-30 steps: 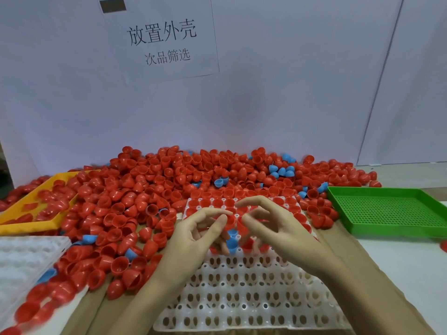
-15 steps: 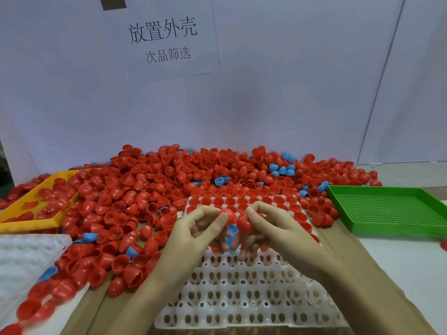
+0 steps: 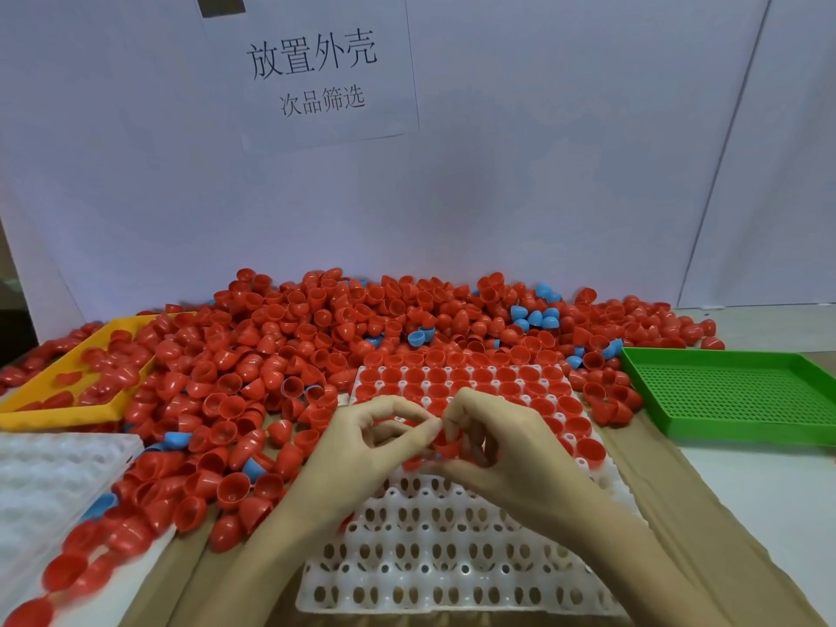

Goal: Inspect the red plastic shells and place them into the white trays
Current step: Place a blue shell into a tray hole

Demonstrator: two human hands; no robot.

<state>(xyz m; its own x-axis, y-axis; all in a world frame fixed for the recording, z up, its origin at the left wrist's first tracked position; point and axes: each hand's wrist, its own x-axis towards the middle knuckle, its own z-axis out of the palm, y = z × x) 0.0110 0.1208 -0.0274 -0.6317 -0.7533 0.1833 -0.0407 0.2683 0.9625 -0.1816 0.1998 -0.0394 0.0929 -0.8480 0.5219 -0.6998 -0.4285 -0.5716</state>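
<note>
White panels back the bench, with a paper sign (image 3: 312,70) of black characters at upper centre. Across the middle of the frame spreads a heap of red shells (image 3: 316,346), a few blue shells (image 3: 534,316) scattered among them.

At lower centre lies a white tray (image 3: 452,558). Its far rows hold red shells set open side up; its near rows show bare sockets.

Both hands meet over the tray's middle. The left hand (image 3: 362,450) has thumb and forefinger curled together, tips touching a red shell (image 3: 448,445). The right hand (image 3: 511,450) has its fingers curled round that same shell, which sits between the two hands just above the tray. How much of the grip belongs to each hand is hard to tell, since the fingers cover most of the shell.

At left edge, a yellow tray (image 3: 59,411) holds some red shells and is partly buried by the heap. Below it, at lower left, a second white tray (image 3: 45,481) appears blurred, with red shells along its near edge. At right sits a green tray (image 3: 733,391) with a perforated floor, just beside the heap's right fringe.
</note>
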